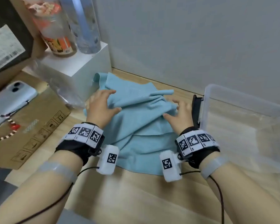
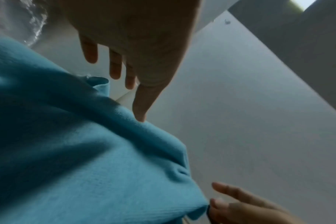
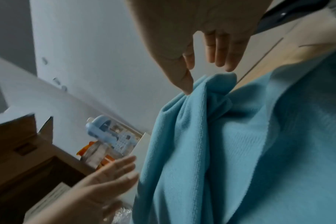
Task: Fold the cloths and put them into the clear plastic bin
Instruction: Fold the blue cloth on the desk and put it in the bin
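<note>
Left grip: the left hand (image 1: 102, 107) hovers over the left side of the pale blue cloth (image 1: 136, 126) with fingers spread and straight, holding nothing; in the left wrist view only the thumb tip appears to touch a raised ridge of fabric, probably to find an edge before pinching.

Right grip: the right hand (image 1: 181, 115) mirrors it on the cloth's right side, fingers loosely extended and apart, nothing held; the right wrist view shows its thumb just at a bunched peak of the fabric, the other fingers clear above it.

Why paired: one hand at each side suits taking two edges at once, so the cloth can be spread flat or doubled over evenly; that is my reading, not something shown.

Cloth: it lies rumpled on the wooden worktop (image 1: 136, 191), creased through the middle and heaped toward the wall, so no tidy fold is made yet.

Bin: the clear plastic bin (image 1: 233, 101) stands open just right of the right hand, close enough for a short carry; no cloth is visible inside it.

Surroundings: a white box (image 1: 81, 65) sits beyond the left hand with bottles on top; a flattened cardboard sheet (image 1: 39, 120) carrying a phone (image 1: 11, 96) lies to the far left, apart from the work.
</note>
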The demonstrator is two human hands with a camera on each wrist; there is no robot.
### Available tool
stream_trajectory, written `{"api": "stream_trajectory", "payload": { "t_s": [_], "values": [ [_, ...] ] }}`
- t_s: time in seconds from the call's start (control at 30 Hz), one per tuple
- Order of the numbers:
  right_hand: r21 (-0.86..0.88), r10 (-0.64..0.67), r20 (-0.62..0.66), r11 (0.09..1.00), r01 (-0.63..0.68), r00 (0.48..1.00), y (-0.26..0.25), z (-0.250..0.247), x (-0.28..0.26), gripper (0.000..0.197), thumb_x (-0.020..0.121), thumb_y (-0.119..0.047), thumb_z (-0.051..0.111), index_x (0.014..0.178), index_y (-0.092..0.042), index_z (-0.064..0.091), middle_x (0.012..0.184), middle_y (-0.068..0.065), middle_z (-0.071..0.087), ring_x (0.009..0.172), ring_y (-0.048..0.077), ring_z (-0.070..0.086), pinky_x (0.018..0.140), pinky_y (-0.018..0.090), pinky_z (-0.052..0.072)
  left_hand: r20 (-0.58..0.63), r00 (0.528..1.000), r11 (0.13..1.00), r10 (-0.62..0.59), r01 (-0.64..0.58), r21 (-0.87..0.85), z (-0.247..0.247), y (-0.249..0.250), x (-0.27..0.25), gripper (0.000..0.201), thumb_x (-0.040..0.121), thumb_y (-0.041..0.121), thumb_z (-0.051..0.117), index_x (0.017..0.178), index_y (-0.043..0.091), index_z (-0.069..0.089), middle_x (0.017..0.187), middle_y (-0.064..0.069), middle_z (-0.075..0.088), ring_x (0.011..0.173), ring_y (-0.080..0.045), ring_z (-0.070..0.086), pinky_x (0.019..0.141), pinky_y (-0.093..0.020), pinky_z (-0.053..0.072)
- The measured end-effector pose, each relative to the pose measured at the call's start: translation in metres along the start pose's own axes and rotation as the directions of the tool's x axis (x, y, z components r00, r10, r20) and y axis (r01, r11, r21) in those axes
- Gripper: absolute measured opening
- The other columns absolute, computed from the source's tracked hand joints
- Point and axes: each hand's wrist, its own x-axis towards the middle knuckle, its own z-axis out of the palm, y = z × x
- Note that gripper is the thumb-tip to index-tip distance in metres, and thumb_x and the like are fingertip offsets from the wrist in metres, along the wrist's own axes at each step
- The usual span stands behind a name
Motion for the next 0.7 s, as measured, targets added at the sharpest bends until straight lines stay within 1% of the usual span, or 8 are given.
{"api": "stream_trajectory", "payload": {
  "t_s": [0.1,0.2,0.27,0.37,0.43,0.5,0.57,0.7],
  "values": [
    [0.052,0.078,-0.022,0.996,-0.077,0.997,0.001,0.004,-0.001,0.056,0.08,-0.016,0.066,0.13,-0.015,0.039,0.137,0.011,0.031,0.123,0.025,0.042,0.1,0.032,0.034,0.099,0.991,0.955,-0.089,0.057,0.292,0.007,-0.002,0.012,0.037,0.08,0.036,0.066,0.115,0.029,0.058,0.141,0.001,0.04,0.132,-0.026,0.029,0.107,-0.041,0.022],
    [0.101,0.059,-0.021,0.993,-0.057,0.998,0.003,0.007,-0.006,0.056,0.079,-0.012,0.065,0.129,-0.013,0.04,0.137,0.011,0.03,0.126,0.025,0.04,0.107,0.03,0.031,0.089,0.994,0.933,-0.066,0.03,0.358,0.016,0.007,0.016,0.012,0.088,0.029,0.054,0.098,0.024,0.06,0.128,0.001,0.053,0.125,-0.026,0.039,0.099,-0.04,0.024],
    [0.092,0.027,-0.038,0.996,-0.023,0.999,0.0,0.002,-0.008,0.055,0.079,-0.013,0.065,0.129,-0.016,0.041,0.137,0.008,0.03,0.126,0.023,0.039,0.106,0.034,0.034,0.074,0.997,0.971,-0.013,-0.005,0.237,0.013,0.019,0.014,0.007,0.091,0.023,0.049,0.094,0.019,0.054,0.106,-0.006,0.062,0.108,-0.029,0.052,0.092,-0.039,0.03],
    [0.083,-0.107,-0.085,0.99,0.114,0.991,-0.007,-0.006,-0.016,0.062,0.077,-0.011,0.067,0.132,-0.021,0.04,0.135,0.005,0.032,0.126,0.018,0.037,0.107,0.031,0.033,0.11,0.982,0.97,0.152,-0.127,-0.205,0.002,0.05,0.005,0.001,0.092,0.018,0.049,0.093,0.018,0.049,0.081,-0.001,0.056,0.082,-0.019,0.05,0.074,-0.029,0.034],
    [0.085,-0.265,-0.104,0.958,0.274,0.959,-0.016,-0.015,-0.022,0.075,0.073,-0.009,0.07,0.135,-0.031,0.034,0.137,0.001,0.031,0.127,0.009,0.032,0.107,0.012,0.023,0.189,0.92,0.879,0.344,-0.245,-0.408,-0.008,0.078,-0.008,0.003,0.089,0.021,0.049,0.092,0.023,0.05,0.077,0.01,0.051,0.075,-0.008,0.045,0.072,-0.025,0.035],
    [0.084,-0.383,-0.083,0.917,0.389,0.92,-0.026,-0.026,-0.03,0.079,0.07,-0.012,0.071,0.129,-0.044,0.03,0.141,-0.005,0.028,0.129,0.004,0.026,0.103,0.0,0.013,0.283,0.814,0.792,0.508,-0.311,-0.525,-0.015,0.102,-0.018,0.012,0.087,0.018,0.045,0.092,0.027,0.051,0.077,0.02,0.054,0.074,0.003,0.047,0.073,-0.014,0.036],
    [0.061,-0.466,-0.085,0.88,0.472,0.881,-0.032,-0.038,-0.037,0.061,0.068,-0.025,0.068,0.119,-0.047,0.044,0.14,-0.013,0.027,0.132,0.009,0.026,0.109,0.012,0.016,0.333,0.729,0.741,0.598,-0.345,-0.576,-0.02,0.124,-0.025,0.021,0.087,0.011,0.044,0.092,0.029,0.053,0.082,0.03,0.058,0.08,0.012,0.051,0.076,-0.006,0.036],
    [-0.016,-0.455,-0.028,0.89,0.455,0.89,-0.022,-0.065,-0.049,0.046,0.062,-0.045,0.057,0.103,-0.025,0.064,0.123,-0.028,0.046,0.133,0.014,0.032,0.111,0.05,0.022,0.36,0.685,0.711,0.634,-0.333,-0.619,-0.026,0.153,-0.038,0.025,0.088,0.01,0.044,0.095,0.029,0.056,0.09,0.022,0.064,0.09,0.009,0.056,0.084,-0.008,0.04]
  ]
}}
